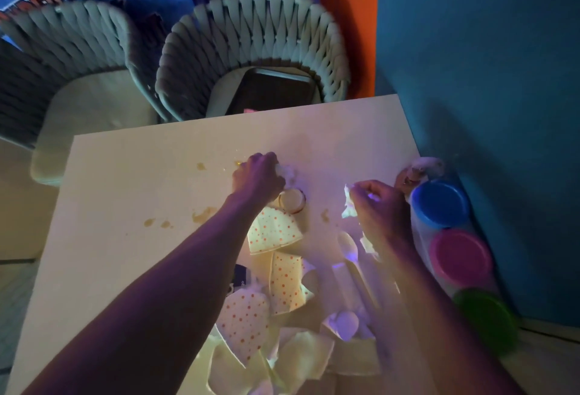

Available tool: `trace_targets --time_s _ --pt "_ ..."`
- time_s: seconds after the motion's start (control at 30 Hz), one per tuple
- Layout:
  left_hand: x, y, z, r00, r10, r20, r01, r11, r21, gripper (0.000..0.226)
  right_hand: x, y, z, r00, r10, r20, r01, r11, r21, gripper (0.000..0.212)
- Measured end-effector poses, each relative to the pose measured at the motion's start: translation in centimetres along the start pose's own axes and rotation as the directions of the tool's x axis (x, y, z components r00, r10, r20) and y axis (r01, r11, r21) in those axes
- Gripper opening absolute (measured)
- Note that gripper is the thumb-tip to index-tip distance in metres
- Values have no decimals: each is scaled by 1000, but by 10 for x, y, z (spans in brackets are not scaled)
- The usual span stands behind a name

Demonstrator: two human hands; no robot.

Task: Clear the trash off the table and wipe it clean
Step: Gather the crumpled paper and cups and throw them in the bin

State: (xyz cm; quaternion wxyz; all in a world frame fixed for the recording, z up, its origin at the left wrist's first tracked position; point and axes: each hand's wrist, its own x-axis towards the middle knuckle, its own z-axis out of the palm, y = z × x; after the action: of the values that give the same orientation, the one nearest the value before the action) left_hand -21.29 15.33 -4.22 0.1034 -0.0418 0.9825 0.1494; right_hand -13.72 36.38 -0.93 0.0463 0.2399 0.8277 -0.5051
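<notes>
Both hands are out over the pale table (125,193), gathering scraps; I'll place everything by the small clear cup (293,200) lying on its side near the middle. The left hand (255,176) sits just beyond that cup, fingers curled round a crumpled white tissue (287,172); the right hand (375,203) is off to the cup's right, fingers pinching another torn white scrap (348,203). Nearer the person than the cup lies the bulk of the trash — dotted paper napkins (273,231), plain torn ones, and a pale plastic spoon (348,247) — heaped loosely. To the cup's left, brownish food smears (202,215) dot the bare surface; one more spot (324,215) sits just to its right. Past the right hand, against the teal wall, stand tubs with blue (441,203), pink (459,256) and green (486,319) lids.

To my eye the clearing is only begun; the wiping can't sensibly start until the heap goes. Best to ball the tissues tight so nothing drops, sweep the loose paper into one pile rather than picking piece by piece, and lift — not drag — it across those smears, lest they spread.
</notes>
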Motion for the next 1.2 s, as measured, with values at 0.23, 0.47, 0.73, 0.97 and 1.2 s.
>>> trace_targets --time_s 0.23,0.47,0.73,0.97,1.2 --pt "-30 27 -22 980 163 -117 -174 981 -89 42 -75 39 -21 996 85 35 -81 991 -103 36" --pt "-79 76 -12 955 292 -48 -295 948 -119 32 -112 61 -39 996 38 -75 -43 997 -67 23" --pt "-108 130 35 813 487 319 -526 849 42 63 -123 87 -49 993 -69 -99 45 972 -232 66" --pt "-106 156 63 793 450 410 -561 803 204 66 -120 106 -42 997 65 47 -40 914 -405 88" --pt "-109 160 67 830 441 342 -528 819 224 43 -107 106 -42 995 97 37 -70 889 -452 71"
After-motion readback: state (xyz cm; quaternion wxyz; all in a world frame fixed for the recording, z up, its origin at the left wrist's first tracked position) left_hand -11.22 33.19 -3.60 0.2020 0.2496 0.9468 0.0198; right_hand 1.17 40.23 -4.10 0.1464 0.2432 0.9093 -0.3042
